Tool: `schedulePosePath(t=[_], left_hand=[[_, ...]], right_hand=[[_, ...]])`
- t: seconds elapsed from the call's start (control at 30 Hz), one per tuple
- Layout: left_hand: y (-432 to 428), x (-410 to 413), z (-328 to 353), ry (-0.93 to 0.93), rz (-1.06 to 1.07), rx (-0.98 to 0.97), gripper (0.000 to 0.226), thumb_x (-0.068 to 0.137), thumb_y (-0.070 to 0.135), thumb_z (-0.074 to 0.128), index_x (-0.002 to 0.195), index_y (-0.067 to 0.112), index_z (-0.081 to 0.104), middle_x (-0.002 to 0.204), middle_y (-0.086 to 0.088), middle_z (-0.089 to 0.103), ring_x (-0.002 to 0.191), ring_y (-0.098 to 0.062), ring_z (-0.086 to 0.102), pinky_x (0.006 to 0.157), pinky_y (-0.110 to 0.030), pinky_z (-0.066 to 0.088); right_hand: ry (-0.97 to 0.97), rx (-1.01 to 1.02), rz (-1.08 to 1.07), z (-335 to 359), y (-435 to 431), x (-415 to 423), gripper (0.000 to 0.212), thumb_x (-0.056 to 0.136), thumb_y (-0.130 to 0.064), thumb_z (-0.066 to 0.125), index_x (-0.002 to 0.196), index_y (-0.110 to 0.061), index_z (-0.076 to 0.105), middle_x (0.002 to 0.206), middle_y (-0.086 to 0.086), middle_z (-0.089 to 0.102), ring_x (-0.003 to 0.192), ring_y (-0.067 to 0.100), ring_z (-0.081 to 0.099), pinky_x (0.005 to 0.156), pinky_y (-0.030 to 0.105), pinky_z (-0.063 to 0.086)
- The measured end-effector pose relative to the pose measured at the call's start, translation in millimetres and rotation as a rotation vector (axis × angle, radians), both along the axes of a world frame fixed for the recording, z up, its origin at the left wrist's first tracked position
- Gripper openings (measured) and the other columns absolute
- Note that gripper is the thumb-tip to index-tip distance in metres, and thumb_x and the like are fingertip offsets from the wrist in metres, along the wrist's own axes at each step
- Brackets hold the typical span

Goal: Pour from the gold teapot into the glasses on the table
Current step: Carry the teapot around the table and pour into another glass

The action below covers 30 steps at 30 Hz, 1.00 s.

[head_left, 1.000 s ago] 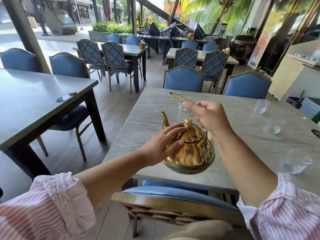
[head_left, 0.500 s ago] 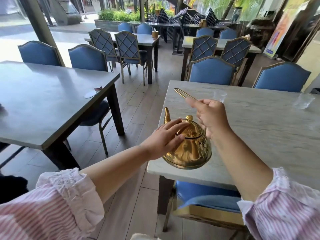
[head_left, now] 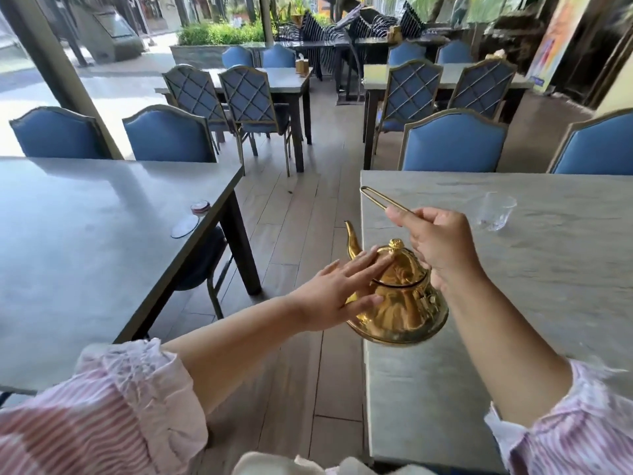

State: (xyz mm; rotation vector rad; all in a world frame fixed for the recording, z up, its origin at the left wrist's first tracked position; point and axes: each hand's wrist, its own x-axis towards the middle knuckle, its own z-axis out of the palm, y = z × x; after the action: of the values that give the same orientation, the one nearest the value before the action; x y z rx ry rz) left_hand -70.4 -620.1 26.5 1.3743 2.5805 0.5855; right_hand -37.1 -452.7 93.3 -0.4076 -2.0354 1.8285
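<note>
One glass [head_left: 493, 212] at our two o'clock, seemingly empty; right hand [head_left: 442, 248] clenches gold teapot [head_left: 400, 303] handle, left hand [head_left: 337, 291] flat, released, touching lid.

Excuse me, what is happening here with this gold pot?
A person is holding a gold teapot at the near left corner of a grey table. The right hand grips its thin wire handle, while the left hand rests flat against the lid and body. The spout points away, out past the table's left edge. One empty glass stands further back; nothing is being poured.
</note>
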Motion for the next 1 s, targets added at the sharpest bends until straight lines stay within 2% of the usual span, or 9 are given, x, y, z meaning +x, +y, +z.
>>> schedulePosePath(t=[0.1,0.23,0.3,0.4,0.5,0.7,0.83,1.0], left_hand=[[-9,-36,-1,-0.029,-0.025,-0.056,0.065,0.092,0.056,0.025,0.149,0.038,-0.001,0.159,0.009,-0.010,0.146,-0.011,0.004,0.117,-0.040,-0.001],[-15,-80,-10,-0.067,-0.082,-0.070,0.066,0.094,0.053,0.029,0.149,0.035,-0.001,0.159,0.010,-0.012,0.146,-0.009,-0.001,0.118,-0.041,-0.001],[-16,-104,-13,-0.085,-0.126,-0.089,0.067,0.093,0.054,0.029,0.149,0.035,-0.001,0.158,0.009,-0.013,0.146,-0.009,0.001,0.118,-0.040,-0.001],[-17,-140,-14,-0.079,-0.223,-0.140,0.066,0.094,0.053,0.029,0.149,0.035,-0.002,0.158,0.009,-0.015,0.143,-0.004,-0.001,0.118,-0.039,-0.003],[-10,-181,-12,-0.063,-0.347,-0.176,0.066,0.094,0.053,0.030,0.149,0.035,-0.002,0.158,0.009,-0.015,0.143,-0.005,-0.003,0.118,-0.038,-0.005],[35,-241,-21,-0.096,-0.537,-0.094,0.066,0.091,0.058,0.025,0.149,0.038,0.000,0.159,0.009,-0.011,0.146,-0.008,-0.002,0.118,-0.039,-0.004],[83,-274,-31,-0.076,-0.673,-0.056,0.071,0.086,0.065,0.020,0.149,0.038,0.000,0.159,0.007,-0.010,0.146,-0.008,-0.006,0.118,-0.039,-0.005],[148,-301,-39,-0.107,-0.791,0.000,0.066,0.091,0.058,0.028,0.149,0.039,0.002,0.160,0.009,-0.010,0.146,-0.007,-0.007,0.118,-0.041,-0.002]], right_hand=[[0.009,0.006,-0.037,-6,-8,-32,0.028,0.080,-0.032,0.075,0.062,-0.017,0.060,0.030,-0.012,0.041,0.026,0.002,0.034,0.032,0.008,0.025],[0.006,-0.031,-0.110,-19,-14,-70,0.029,0.078,-0.030,0.076,0.060,-0.015,0.061,0.030,-0.011,0.039,0.027,0.002,0.030,0.032,0.011,0.023],[-0.003,-0.029,-0.145,-27,-16,-89,0.027,0.078,-0.030,0.077,0.062,-0.012,0.064,0.030,-0.011,0.039,0.027,0.002,0.030,0.032,0.010,0.023],[0.002,-0.042,-0.228,-36,-19,-113,0.032,0.077,-0.029,0.077,0.073,0.001,0.068,0.030,-0.010,0.039,0.027,0.003,0.029,0.031,0.010,0.022],[-0.001,-0.060,-0.333,-38,-16,-134,0.030,0.077,-0.030,0.078,0.070,-0.002,0.066,0.030,-0.010,0.038,0.026,0.002,0.029,0.031,0.009,0.022],[-0.015,-0.069,-0.509,-36,10,-165,0.028,0.077,-0.026,0.078,0.060,-0.015,0.059,0.030,-0.013,0.038,0.025,0.002,0.032,0.030,0.007,0.021],[-0.011,-0.068,-0.602,-39,44,-180,0.029,0.077,-0.022,0.078,0.058,-0.014,0.058,0.030,-0.012,0.034,0.026,0.002,0.026,0.031,0.008,0.019],[-0.031,-0.041,-0.665,-41,94,-191,0.029,0.076,-0.022,0.079,0.058,-0.011,0.060,0.030,-0.012,0.033,0.027,0.001,0.026,0.032,0.009,0.020]])
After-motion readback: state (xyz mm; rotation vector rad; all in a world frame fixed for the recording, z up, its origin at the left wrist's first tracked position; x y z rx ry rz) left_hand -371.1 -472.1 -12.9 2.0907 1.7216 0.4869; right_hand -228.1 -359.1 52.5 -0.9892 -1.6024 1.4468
